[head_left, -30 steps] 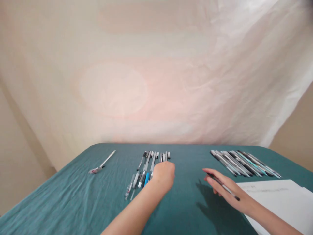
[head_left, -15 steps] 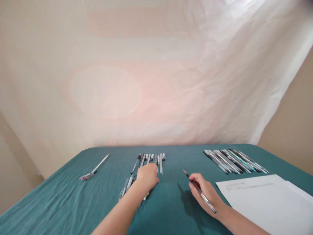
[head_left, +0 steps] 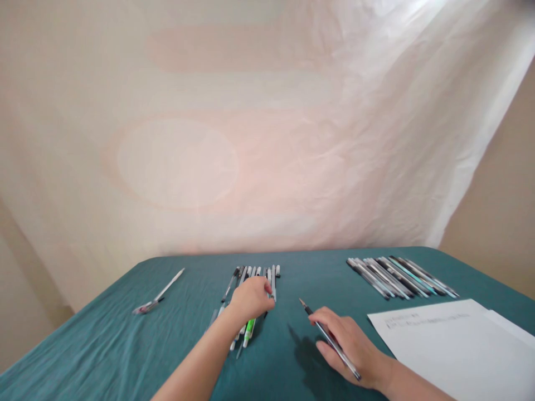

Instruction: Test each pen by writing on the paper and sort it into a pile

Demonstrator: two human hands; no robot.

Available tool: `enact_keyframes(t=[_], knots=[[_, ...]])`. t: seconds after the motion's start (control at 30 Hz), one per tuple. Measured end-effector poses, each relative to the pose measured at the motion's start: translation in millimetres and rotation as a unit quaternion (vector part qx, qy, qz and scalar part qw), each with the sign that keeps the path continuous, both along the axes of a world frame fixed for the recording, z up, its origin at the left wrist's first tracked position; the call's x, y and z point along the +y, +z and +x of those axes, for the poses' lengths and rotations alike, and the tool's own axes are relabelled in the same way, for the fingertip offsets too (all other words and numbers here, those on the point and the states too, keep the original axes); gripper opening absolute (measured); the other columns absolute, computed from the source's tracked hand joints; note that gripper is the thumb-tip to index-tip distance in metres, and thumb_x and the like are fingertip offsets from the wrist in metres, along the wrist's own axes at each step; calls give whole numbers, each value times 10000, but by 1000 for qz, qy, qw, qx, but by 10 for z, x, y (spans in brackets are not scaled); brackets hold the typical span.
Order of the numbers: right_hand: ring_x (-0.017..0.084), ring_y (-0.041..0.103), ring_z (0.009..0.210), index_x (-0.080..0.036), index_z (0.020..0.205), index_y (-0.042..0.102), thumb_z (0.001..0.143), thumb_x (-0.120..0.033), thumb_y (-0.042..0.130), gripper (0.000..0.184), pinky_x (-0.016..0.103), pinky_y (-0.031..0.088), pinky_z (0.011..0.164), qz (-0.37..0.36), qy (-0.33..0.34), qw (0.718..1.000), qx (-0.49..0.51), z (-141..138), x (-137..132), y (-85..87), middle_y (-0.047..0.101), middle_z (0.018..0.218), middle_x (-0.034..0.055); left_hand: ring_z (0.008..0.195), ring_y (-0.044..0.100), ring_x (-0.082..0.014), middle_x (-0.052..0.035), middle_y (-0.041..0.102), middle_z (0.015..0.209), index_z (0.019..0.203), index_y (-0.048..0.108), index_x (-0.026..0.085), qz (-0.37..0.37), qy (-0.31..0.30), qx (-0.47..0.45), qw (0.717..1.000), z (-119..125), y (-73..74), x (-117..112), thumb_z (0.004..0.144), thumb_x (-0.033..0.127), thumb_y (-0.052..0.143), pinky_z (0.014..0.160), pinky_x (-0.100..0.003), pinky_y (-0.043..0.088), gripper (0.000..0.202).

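My right hand (head_left: 345, 345) grips an uncapped gel pen (head_left: 334, 344) with a clear barrel and dark grip. Its tip points up and to the left, above the cloth. My left hand (head_left: 252, 298) is over a group of pens (head_left: 229, 289) and white caps in the middle, its fingers closed in a pinch. Whatever is between those fingers is hidden. Beneath its wrist lie more pens, one of them bright green (head_left: 249, 332). The hand and forearm cover part of this group.
A row of pens (head_left: 401, 277) lies side by side at the back right. White paper sheets (head_left: 451, 345) with faint writing rest at the right front. On the left is a white pen (head_left: 171, 284) beside a small clear wrapper (head_left: 144, 307). A green cloth (head_left: 104, 345) covers the table.
My left hand has lifted and turned slightly, uncovering the green pen beneath it. My right hand has moved left and a little nearer, still with the gel pen in it.
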State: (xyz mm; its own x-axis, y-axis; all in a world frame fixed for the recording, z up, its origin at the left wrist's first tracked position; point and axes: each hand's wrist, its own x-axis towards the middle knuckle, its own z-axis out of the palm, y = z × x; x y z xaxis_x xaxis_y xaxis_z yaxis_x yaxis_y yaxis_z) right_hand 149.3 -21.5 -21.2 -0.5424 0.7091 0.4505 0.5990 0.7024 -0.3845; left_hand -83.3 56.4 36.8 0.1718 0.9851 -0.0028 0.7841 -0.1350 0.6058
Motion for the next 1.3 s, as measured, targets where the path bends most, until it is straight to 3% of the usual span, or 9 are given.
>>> enact_keyframes(t=[0.13,0.3,0.47,0.6,0.83,1.3], knots=[[188,570,919,-205,1207,382,816,-214,426,394,278,458,758,62,21,998,15,41,-3,-37,558,1102,99,613,546,-123,6,615,661,879,651,165,-18,-25,-214,976,154,-16,13,671,275,585,581,-208,404,244],[188,599,821,-207,1215,386,815,-182,419,402,292,482,729,136,23,990,20,75,-12,-104,589,1024,103,496,435,-61,2,578,682,949,597,122,-46,43,-428,901,419,-277,-67,701,377,582,499,-176,353,356],[204,594,838,-200,1203,385,806,-151,421,402,313,490,715,151,32,988,14,68,-24,-110,591,996,110,510,453,-48,7,578,719,881,589,147,-75,95,-555,823,559,-517,-156,644,446,652,513,-167,364,387],[185,587,791,-198,1176,403,814,-134,407,367,303,488,690,123,28,992,11,39,5,-102,587,955,97,516,453,-43,20,574,709,836,584,152,-95,91,-598,790,602,-580,-198,625,428,697,520,-165,366,366],[164,585,762,-207,1155,447,848,-130,377,325,288,481,688,104,0,995,-3,24,28,-76,587,942,86,515,441,-45,17,573,706,846,589,142,-100,67,-612,781,630,-668,-229,665,399,692,519,-171,359,331],[127,525,673,-204,1055,512,883,-152,333,254,245,410,629,63,-6,996,-55,-16,61,-94,521,877,51,528,496,-88,21,581,667,949,501,178,-92,3,-566,819,670,-683,-310,743,416,623,547,-209,376,338]])
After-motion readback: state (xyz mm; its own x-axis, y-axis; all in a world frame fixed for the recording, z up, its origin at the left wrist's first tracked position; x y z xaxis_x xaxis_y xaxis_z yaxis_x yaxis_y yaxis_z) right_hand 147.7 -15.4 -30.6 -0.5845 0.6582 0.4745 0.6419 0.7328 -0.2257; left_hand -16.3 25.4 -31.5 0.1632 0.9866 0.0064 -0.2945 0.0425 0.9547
